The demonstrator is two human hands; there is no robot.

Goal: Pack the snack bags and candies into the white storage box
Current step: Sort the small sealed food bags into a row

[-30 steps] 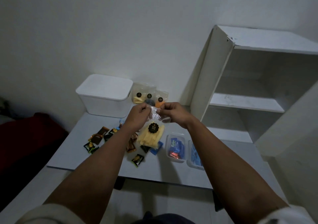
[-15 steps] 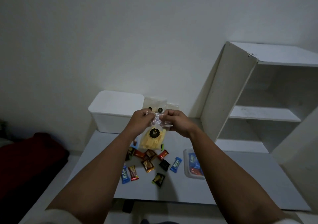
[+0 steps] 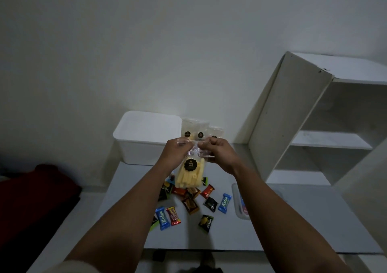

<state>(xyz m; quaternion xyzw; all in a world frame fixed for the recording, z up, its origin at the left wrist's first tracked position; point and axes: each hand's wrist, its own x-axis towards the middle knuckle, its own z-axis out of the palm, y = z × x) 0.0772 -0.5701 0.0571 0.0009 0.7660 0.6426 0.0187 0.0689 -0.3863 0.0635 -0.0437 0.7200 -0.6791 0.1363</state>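
Fingers: left hand (image 3: 175, 151) and right hand (image 3: 218, 151) both pinched on the clear top of one snack bag (image 3: 189, 174); bag hangs below the fingertips, above the table (image 3: 282, 226), yellow sticks and a round black label showing through.
Beneath it, on the table: loose candies (image 3: 189, 204), wrappers blue, red, black, brown.
Right of these: clear tray (image 3: 237, 205), partly hidden by the right forearm.
Further back: white box (image 3: 146, 138), lid on, at the wall.
Just beside the box, right: more bags (image 3: 201, 129), upright against the wall.
Far right: white shelf (image 3: 314, 126).
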